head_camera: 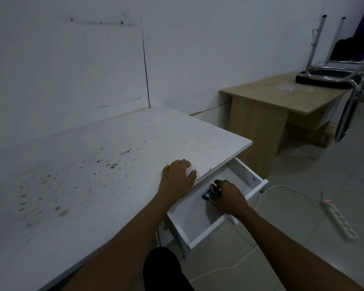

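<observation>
Head view: a white laminate desk top (pixel 82 175), flat and matt, fills the left half. Its surface is speckled with dark smudges, thickest toward 9 o'clock. The left hand (pixel 178 178) rests on it palm down near the front right edge, fingers straight and slightly spread, holding nothing.

At 4 o'clock from that hand a shallow white drawer (pixel 248 171) stands pulled out from under the top. It is a plain box of smooth boards, with a small rounded knob (pixel 234 221) on its front panel. The right hand (pixel 231 198) reaches down into the drawer. Its fingers are curled around a small object (pixel 214 191) lying near the middle of the drawer. The object looks dark and glossy with glints of metal, and a purple end (pixel 205 196) pokes out at 8 o'clock from the hand. Its long axis seems to run from 8 o'clock toward 2 o'clock, but the hand covers most of it, so its exact shape cannot be told.

At 2 o'clock in the picture stands a wood-grain desk (pixel 271 93), light brown and square-edged. An upturned chair (pixel 324 78) lies on it, dark padded seat down and chromed tube legs up. On the pale tiled floor at 4 o'clock lies a long white power strip (pixel 338 219), with a white cable (pixel 282 186) curving from it toward the drawer.
</observation>
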